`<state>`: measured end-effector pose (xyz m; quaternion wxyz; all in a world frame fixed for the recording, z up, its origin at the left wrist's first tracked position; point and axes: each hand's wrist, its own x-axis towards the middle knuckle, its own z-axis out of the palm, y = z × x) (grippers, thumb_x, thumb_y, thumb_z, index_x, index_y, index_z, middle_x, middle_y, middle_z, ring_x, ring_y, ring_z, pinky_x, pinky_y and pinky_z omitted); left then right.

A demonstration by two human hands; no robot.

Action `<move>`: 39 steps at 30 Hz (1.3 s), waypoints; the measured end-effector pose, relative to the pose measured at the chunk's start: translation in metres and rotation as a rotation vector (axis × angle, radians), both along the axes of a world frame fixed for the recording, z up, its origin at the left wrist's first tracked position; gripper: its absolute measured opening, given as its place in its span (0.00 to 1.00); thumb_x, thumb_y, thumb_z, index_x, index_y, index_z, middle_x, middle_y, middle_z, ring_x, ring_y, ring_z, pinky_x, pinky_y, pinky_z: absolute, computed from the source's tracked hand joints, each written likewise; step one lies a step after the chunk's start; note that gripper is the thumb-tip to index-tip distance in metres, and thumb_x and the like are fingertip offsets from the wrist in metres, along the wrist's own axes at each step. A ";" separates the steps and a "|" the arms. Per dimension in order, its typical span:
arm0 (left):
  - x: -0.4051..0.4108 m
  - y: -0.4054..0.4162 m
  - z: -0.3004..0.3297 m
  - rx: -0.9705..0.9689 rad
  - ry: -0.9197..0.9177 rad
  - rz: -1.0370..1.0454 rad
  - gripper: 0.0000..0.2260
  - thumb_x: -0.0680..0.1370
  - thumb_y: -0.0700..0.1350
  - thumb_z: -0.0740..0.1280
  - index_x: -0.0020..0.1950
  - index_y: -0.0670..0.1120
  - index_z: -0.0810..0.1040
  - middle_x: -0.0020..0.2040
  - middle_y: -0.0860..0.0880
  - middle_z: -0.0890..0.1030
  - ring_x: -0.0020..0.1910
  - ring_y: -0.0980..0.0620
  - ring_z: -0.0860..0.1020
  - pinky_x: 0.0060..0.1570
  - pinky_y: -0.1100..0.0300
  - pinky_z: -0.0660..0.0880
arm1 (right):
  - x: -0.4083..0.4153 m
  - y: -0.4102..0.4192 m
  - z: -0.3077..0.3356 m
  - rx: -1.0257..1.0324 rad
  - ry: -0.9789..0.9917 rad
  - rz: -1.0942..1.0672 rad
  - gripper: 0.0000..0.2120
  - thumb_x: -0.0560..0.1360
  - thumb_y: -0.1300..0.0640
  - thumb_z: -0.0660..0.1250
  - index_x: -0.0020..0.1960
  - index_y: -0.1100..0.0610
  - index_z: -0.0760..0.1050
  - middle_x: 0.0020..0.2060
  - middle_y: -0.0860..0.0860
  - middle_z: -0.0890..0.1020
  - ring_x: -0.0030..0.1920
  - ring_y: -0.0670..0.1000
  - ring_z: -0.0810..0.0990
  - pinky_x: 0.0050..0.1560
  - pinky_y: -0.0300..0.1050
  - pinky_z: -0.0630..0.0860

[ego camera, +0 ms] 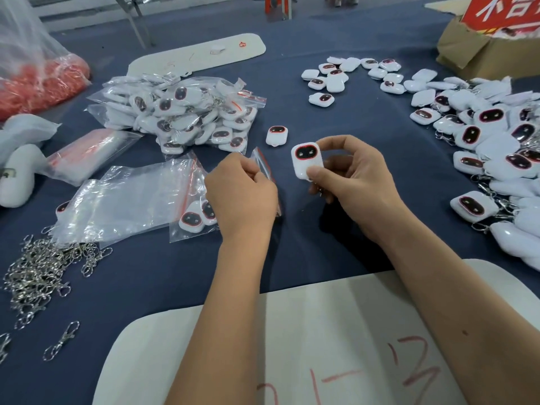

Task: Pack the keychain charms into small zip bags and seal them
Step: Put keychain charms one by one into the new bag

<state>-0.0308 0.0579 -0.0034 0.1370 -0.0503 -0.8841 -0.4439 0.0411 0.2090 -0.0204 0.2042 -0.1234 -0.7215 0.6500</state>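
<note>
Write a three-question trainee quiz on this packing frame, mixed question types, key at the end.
1. True or false: the charm in the right hand is already inside a zip bag.
2. Multiple choice: the left hand pinches A) a metal clasp, B) a small zip bag, C) a second charm.
3. Short answer: where is the pile of loose metal clasps on the blue tablecloth?

Key:
1. False; it is bare, held between thumb and fingers.
2. B.
3. At the person's near left, in front of the clear bags.
</note>
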 end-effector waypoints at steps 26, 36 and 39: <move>0.003 0.008 0.004 0.248 0.205 -0.311 0.10 0.72 0.35 0.73 0.39 0.49 0.78 0.32 0.52 0.79 0.31 0.51 0.79 0.34 0.53 0.80 | -0.001 -0.016 0.003 -0.061 0.246 0.058 0.02 0.80 0.68 0.70 0.51 0.65 0.81 0.44 0.61 0.86 0.40 0.53 0.85 0.44 0.45 0.83; 0.007 0.010 0.009 0.288 0.369 -0.222 0.09 0.71 0.35 0.72 0.39 0.49 0.78 0.31 0.56 0.78 0.30 0.54 0.78 0.33 0.71 0.72 | -0.002 -0.024 0.001 0.244 0.144 0.271 0.25 0.75 0.81 0.56 0.61 0.63 0.81 0.53 0.54 0.87 0.57 0.52 0.85 0.61 0.45 0.80; 0.006 0.009 0.010 0.312 0.386 -0.214 0.07 0.72 0.36 0.71 0.40 0.48 0.78 0.32 0.57 0.78 0.31 0.55 0.78 0.34 0.72 0.71 | -0.002 -0.024 0.002 0.064 0.211 0.169 0.24 0.74 0.83 0.55 0.61 0.68 0.80 0.56 0.54 0.87 0.56 0.50 0.87 0.59 0.42 0.80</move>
